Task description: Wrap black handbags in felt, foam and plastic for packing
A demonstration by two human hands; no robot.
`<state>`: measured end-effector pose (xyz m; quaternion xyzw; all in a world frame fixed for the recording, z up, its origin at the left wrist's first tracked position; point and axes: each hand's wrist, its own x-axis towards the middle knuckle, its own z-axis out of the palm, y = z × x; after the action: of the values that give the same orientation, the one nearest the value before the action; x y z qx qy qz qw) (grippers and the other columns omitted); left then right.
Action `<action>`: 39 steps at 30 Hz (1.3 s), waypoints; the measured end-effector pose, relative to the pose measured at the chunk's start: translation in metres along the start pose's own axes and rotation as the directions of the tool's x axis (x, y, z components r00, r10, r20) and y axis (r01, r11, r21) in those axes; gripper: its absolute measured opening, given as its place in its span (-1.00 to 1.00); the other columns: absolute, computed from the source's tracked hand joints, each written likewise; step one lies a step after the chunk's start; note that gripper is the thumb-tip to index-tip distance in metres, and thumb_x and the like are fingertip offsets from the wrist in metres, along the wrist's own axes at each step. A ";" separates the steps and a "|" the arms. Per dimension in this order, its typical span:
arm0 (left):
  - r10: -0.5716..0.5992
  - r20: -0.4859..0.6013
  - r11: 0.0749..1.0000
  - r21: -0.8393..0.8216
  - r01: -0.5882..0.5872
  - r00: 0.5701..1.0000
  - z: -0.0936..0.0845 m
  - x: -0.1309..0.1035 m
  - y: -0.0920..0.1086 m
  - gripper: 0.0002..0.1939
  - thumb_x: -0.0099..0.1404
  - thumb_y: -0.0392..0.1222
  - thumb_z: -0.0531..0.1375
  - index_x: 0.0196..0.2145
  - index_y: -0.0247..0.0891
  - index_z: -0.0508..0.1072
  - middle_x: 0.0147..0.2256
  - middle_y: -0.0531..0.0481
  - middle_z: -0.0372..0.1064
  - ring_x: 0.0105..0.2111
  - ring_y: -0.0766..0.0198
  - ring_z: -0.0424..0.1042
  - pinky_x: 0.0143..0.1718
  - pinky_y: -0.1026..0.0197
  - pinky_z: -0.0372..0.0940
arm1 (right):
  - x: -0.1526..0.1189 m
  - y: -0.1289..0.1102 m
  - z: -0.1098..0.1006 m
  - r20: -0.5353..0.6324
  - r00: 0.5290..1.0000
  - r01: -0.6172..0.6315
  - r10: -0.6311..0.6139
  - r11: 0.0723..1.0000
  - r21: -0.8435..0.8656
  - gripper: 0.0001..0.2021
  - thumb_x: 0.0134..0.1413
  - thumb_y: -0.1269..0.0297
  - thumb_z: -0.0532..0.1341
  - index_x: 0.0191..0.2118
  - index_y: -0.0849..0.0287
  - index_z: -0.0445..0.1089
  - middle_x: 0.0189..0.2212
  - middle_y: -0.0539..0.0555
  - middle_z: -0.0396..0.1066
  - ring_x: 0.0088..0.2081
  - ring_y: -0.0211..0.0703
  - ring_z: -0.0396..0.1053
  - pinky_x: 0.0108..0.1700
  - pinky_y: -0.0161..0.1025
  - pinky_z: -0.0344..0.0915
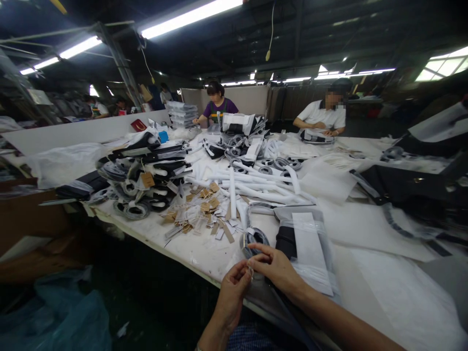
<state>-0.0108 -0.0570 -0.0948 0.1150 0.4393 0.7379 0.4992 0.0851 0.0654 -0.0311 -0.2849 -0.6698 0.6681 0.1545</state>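
Observation:
At the table's front edge my left hand and my right hand meet, thumbs and fingertips pinched together. Between them shows a thin white string, partly covered by the fingers. Just beyond the fingertips lies a coiled grey strap in clear wrapping. Under and beside my right forearm is a black bag in clear plastic with a white paper strip on it. A loose heap of brown and white tags with strings lies to the left of the coil.
Wrapped black bags with coiled straps are stacked at the left. White foam tubes spread across the middle. Two co-workers, one in purple and one in white, work across the table. Blue plastic lies at lower left.

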 end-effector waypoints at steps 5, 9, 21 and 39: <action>-0.042 0.056 0.999 -0.028 0.044 0.998 0.006 0.001 0.006 -0.47 0.08 -0.01 0.46 -0.02 -0.26 0.56 -0.18 -0.14 0.54 -0.20 0.20 0.47 -0.12 0.21 0.32 | 0.002 -0.001 0.000 0.041 0.999 -0.015 0.012 0.997 0.071 -0.35 -0.07 0.00 0.41 0.12 0.22 0.39 -0.31 0.07 0.60 -0.22 0.02 0.51 -0.04 -0.07 0.34; -0.074 -0.010 0.995 -0.068 0.073 0.997 0.003 0.008 0.007 -0.43 0.01 0.01 0.49 -0.04 -0.24 0.55 -0.18 -0.14 0.54 -0.26 0.21 0.50 -0.16 0.18 0.36 | 0.000 -0.003 -0.003 0.063 0.998 -0.005 -0.008 0.978 0.207 -0.39 -0.05 0.06 0.42 0.12 0.19 0.39 -0.39 -0.03 0.53 -0.32 -0.13 0.45 -0.13 -0.18 0.32; 0.200 -0.317 0.975 0.162 -0.155 0.927 -0.020 -0.025 0.027 -0.50 -0.04 -0.07 0.52 -0.15 -0.31 0.56 -0.24 -0.11 0.58 -0.22 0.23 0.54 -0.14 0.30 0.39 | -0.015 0.014 -0.019 -0.015 0.987 0.151 -0.158 0.965 -0.216 -0.76 0.16 0.19 0.23 -0.10 0.16 0.46 -0.35 0.02 0.46 -0.31 -0.11 0.41 -0.22 -0.22 0.30; 0.210 0.832 0.097 0.504 -0.858 0.513 0.015 -0.061 -0.020 -0.81 0.37 -0.22 0.13 -0.27 -0.19 0.57 -0.39 -0.07 0.56 -0.37 0.26 0.55 -0.28 0.35 0.39 | -0.026 0.008 -0.017 0.061 0.888 0.426 -0.455 0.766 -0.481 -0.73 0.17 0.41 0.09 -0.14 0.11 0.52 -0.11 0.09 0.55 -0.03 -0.04 0.47 0.09 -0.10 0.36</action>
<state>0.0407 -0.0980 -0.0848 0.7423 0.5059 0.4238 0.1160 0.1165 0.0635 -0.0337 -0.1686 -0.8576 0.4163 0.2507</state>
